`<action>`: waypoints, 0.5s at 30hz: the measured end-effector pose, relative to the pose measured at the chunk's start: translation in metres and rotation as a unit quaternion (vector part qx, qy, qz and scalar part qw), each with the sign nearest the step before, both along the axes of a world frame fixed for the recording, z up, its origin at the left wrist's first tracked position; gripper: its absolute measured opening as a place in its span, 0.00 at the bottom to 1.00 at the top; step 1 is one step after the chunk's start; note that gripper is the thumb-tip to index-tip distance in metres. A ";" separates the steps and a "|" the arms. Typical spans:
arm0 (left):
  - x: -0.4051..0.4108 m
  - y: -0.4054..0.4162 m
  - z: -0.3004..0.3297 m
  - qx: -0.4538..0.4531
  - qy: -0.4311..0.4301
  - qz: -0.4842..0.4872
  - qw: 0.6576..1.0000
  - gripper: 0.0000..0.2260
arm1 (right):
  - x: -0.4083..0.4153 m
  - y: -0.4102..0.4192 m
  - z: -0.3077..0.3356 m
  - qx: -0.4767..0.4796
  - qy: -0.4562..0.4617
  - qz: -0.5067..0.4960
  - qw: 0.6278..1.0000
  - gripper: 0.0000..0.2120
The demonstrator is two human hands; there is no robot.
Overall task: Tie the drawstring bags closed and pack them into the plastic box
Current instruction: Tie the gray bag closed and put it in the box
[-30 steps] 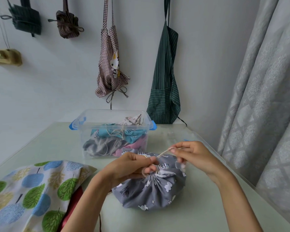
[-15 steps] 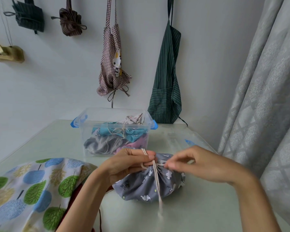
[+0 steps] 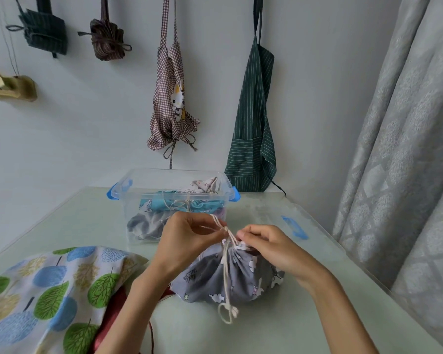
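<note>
Pale green and glossy, the tabletop (image 3: pixel 304 315) carries the whole job, with a clear plastic box with blue latches (image 3: pixel 149 200) at twelve o'clock, already holding several tied cloth bags (teal, grey and a pinkish one show through its wall). At the centre sits a grey printed drawstring bag (image 3: pixel 243 274), its mouth gathered shut. The left hand (image 3: pixel 187 238) pinches the cream cord (image 3: pixel 225 272) just above the gathers; the right hand (image 3: pixel 269 246) pinches the bag's neck. The knot looks unfinished, I judge. At eight o'clock a tree-patterned white bag (image 3: pixel 49 290) lies slack, seemingly untied, over something red (image 3: pixel 113 315).
</note>
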State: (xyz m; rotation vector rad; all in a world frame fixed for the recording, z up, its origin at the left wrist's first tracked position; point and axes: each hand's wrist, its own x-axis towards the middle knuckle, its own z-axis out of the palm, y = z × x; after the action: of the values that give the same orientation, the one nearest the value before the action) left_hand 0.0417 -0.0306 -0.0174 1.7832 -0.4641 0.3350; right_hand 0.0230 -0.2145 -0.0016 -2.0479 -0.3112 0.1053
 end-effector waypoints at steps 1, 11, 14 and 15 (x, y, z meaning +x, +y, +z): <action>0.000 -0.001 -0.002 0.004 -0.008 0.009 1.000 0.03 | 0.001 0.000 0.000 0.016 0.018 -0.013 1.000 0.11; 0.006 -0.007 -0.010 0.026 0.020 -0.027 0.999 0.02 | 0.006 0.001 -0.012 0.084 0.071 -0.055 0.992 0.06; 0.004 -0.007 -0.009 0.010 0.043 -0.067 0.997 0.04 | 0.005 0.003 -0.010 0.089 0.057 -0.078 0.991 0.03; 0.004 -0.008 -0.010 0.004 0.042 -0.074 0.996 0.05 | 0.005 0.005 -0.010 0.095 0.050 -0.088 0.990 0.03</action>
State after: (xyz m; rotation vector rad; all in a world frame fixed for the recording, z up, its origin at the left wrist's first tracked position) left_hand 0.0454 -0.0391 -0.0271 1.7512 -0.5357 0.1539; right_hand 0.0275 -0.2095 -0.0113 -1.8651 -0.0734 0.0671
